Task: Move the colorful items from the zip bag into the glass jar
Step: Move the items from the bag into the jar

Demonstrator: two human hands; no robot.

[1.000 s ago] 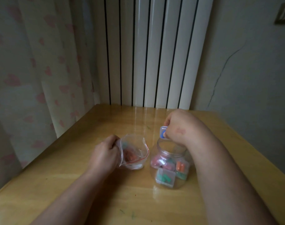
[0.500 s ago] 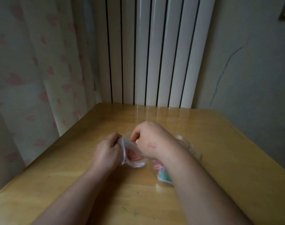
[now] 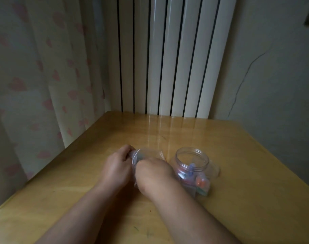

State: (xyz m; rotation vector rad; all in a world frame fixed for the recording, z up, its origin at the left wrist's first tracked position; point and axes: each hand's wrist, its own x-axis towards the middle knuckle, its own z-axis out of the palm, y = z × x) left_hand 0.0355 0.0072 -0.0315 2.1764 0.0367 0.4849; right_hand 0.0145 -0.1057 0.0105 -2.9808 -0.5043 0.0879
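A clear zip bag (image 3: 146, 154) is held upright at the middle of the wooden table (image 3: 247, 182). My left hand (image 3: 115, 169) grips its left edge. My right hand (image 3: 154, 175) reaches down into the bag's mouth; its fingers are hidden inside, so I cannot tell what they hold. Right of my hands stands the open glass jar (image 3: 192, 157) with several colourful items (image 3: 200, 182) at its bottom: orange, blue, green and pink pieces in small clear cases. The bag's contents are hidden by my right hand.
A white ribbed radiator (image 3: 167, 55) stands behind the table's far edge. A pale curtain with pink hearts (image 3: 35, 81) hangs along the left edge. A grey cracked wall (image 3: 273, 67) is at the right.
One second ago my right hand held a blue item over the jar's mouth. It then crossed left to the bag and now reaches deeper into it. The jar is uncovered again.
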